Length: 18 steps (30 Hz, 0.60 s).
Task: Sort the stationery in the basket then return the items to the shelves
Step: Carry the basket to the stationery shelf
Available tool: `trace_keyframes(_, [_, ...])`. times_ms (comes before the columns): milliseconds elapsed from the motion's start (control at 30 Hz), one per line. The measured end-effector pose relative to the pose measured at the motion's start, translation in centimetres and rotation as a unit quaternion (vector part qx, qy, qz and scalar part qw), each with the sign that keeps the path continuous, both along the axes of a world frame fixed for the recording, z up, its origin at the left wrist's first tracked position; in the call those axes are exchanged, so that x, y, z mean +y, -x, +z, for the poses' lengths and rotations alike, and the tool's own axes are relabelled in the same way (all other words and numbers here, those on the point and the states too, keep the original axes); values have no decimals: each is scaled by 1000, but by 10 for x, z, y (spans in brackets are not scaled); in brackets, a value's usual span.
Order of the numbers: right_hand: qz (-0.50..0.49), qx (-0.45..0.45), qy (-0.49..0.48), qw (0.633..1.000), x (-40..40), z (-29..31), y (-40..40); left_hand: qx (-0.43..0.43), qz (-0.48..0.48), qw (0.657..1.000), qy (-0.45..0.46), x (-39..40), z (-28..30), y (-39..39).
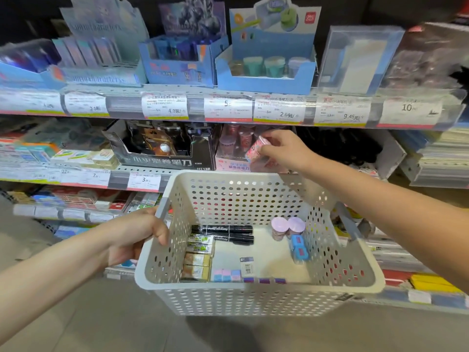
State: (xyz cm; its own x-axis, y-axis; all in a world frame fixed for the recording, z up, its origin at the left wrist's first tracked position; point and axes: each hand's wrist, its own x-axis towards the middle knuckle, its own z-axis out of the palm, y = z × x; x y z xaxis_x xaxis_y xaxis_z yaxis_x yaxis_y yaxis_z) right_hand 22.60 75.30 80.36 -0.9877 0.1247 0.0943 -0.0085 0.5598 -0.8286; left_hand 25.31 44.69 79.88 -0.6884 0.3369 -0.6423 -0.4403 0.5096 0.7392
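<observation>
Our left hand (137, 233) is curled tight round the white basket (256, 294) handle. Markers (223, 233) and erasers (198, 260) sit inside — over right, our right hand (284, 149) pinches a pink cup-shaped sharpener (257, 148) at the pink display box (232, 165) on the middle shelf.

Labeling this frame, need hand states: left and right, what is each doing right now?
Left hand: closed, gripping the basket by its grey handle.
Right hand: closed, pinching a pink sharpener at the pink display box.
</observation>
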Motion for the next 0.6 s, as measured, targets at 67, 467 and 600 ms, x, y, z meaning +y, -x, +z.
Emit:
trace_keyframes(67, [-4, 4, -30, 1000, -3, -4, 11, 13, -9, 1000, -7, 0, -1, 6])
trace_keyframes(467, [-22, -33, -297, 954, -8, -16, 45, 24, -28, 999, -3, -3, -3, 23])
trace_keyframes(600, [19, 9, -311, 950, -9, -16, 52, 19, -29, 999, -10, -3, -4, 24])
